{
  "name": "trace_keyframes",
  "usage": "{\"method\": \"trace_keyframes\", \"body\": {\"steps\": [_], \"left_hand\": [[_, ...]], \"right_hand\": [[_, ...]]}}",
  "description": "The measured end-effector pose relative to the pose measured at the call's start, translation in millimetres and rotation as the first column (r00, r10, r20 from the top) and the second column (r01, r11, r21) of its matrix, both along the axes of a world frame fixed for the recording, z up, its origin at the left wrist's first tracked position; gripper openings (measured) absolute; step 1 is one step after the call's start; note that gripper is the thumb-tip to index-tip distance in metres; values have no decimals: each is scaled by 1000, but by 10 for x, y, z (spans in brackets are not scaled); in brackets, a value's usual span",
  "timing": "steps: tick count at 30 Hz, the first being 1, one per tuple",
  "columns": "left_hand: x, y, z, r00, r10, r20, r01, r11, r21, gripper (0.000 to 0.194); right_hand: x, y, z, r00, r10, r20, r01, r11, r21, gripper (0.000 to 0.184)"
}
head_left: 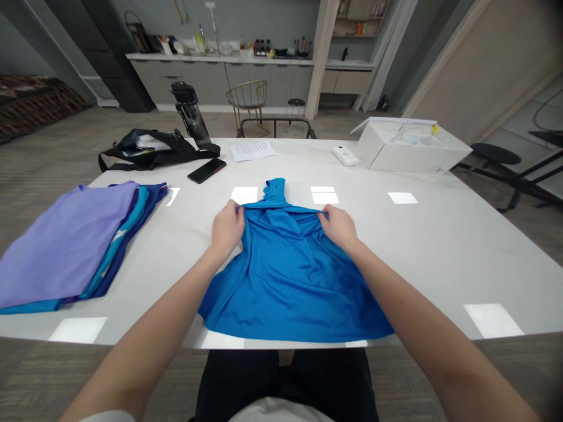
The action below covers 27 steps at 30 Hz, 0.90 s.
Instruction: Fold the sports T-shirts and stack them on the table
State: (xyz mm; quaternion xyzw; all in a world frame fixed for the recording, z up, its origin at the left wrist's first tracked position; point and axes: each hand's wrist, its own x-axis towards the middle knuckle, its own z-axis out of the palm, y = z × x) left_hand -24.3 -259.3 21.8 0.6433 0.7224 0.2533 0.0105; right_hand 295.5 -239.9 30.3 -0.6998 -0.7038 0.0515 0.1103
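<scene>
A blue shirt (299, 275) lies on the white table (444, 252), its wide lower end at the near edge and a small bunched part sticking out at the far end. My left hand (227, 225) pinches the far left corner of the cloth. At the opposite corner, my right hand (338, 225) grips the fabric between thumb and fingers. The cloth between the two hands is pulled fairly straight, with wrinkles running down from it. A stack of folded clothes (70, 240), lavender on top with teal and navy beneath, rests to the left.
Behind the shirt are a phone (206, 170), a paper sheet (252, 150) and a small white device (345, 156). A black bag (153, 149) and a dark bottle (192, 114) stand at the back left. An open white box (411, 146) sits at the back right.
</scene>
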Motion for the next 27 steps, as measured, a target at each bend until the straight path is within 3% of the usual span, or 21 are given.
{"method": "trace_keyframes", "body": {"steps": [3, 6, 9, 11, 14, 16, 17, 20, 21, 23, 25, 27], "left_hand": [[-463, -170, -74, 989, 138, 58, -132, 987, -93, 26], [-591, -331, -110, 993, 107, 44, -94, 971, -218, 23], [-349, -344, -29, 993, -111, -24, 108, 987, -116, 29], [-82, -228, 54, 959, -277, -60, 273, 960, -64, 36], [282, 81, 140, 860, -498, -109, 478, 862, -165, 32], [429, 305, 179, 824, -561, -86, 526, 812, -255, 22], [465, 407, 205, 833, -551, -53, 523, 815, -251, 18], [424, 671, 332, 916, -376, 142, 378, 926, 8, 16], [367, 754, 382, 926, -292, 240, 268, 955, 130, 17], [211, 927, 456, 886, -139, 442, 1, 954, 298, 20], [39, 1102, 456, 799, -29, 600, -203, 927, 315, 22], [-106, 1244, 367, 727, 35, 685, -251, 943, 219, 21]], "right_hand": [[419, -105, 30, 994, -88, 63, 93, 992, -90, 31], [603, -200, 28, 996, -39, 78, 56, 971, -232, 27], [428, -245, 62, 972, 230, -49, -235, 962, -137, 34], [163, -228, 97, 900, 418, -123, -423, 906, -23, 39], [-246, -122, 110, 871, 483, -92, -482, 875, 42, 33], [-403, -15, 98, 883, 468, -43, -467, 884, 39, 23], [-429, 42, 98, 891, 452, -39, -450, 892, 41, 20], [-309, 190, 168, 930, 342, -133, -324, 936, 137, 21], [-218, 230, 213, 940, 284, -188, -248, 949, 195, 22], [2, 308, 306, 941, 153, -301, -58, 952, 301, 29], [234, 407, 355, 929, -10, -369, 137, 937, 321, 36], [445, 536, 321, 923, -174, -342, 257, 943, 214, 37]]}}
